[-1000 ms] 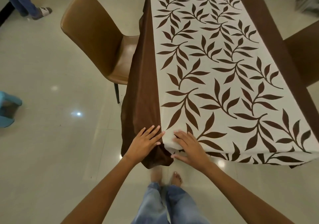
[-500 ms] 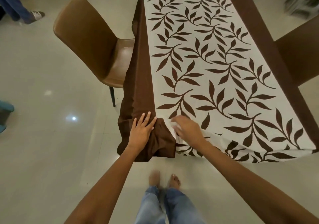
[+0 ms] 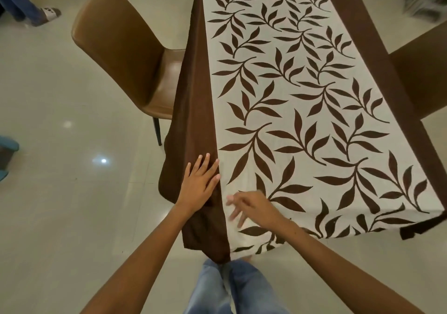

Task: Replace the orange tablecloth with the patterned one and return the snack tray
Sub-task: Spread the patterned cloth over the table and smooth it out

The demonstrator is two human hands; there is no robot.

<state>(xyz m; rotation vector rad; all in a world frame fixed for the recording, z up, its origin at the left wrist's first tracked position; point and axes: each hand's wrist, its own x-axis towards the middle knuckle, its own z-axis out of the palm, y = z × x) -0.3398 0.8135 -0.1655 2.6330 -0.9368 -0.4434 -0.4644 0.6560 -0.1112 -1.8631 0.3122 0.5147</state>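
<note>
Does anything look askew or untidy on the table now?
Mostly neat. The patterned tablecloth lies flat, but its brown border bunches in folds at the near left corner, under the left hand. The right hand is blurred. No snack tray shows.

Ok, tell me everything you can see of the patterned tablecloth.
The patterned tablecloth is cream fabric printed with dark brown leafy sprigs, framed by a plain brown border. It lies spread flat along the table, its border draping over the left side, beside a tan chair, and hanging in folds at the near corner. The left hand rests flat on that brown drape; the right hand, blurred, is over the cream near edge.
</note>
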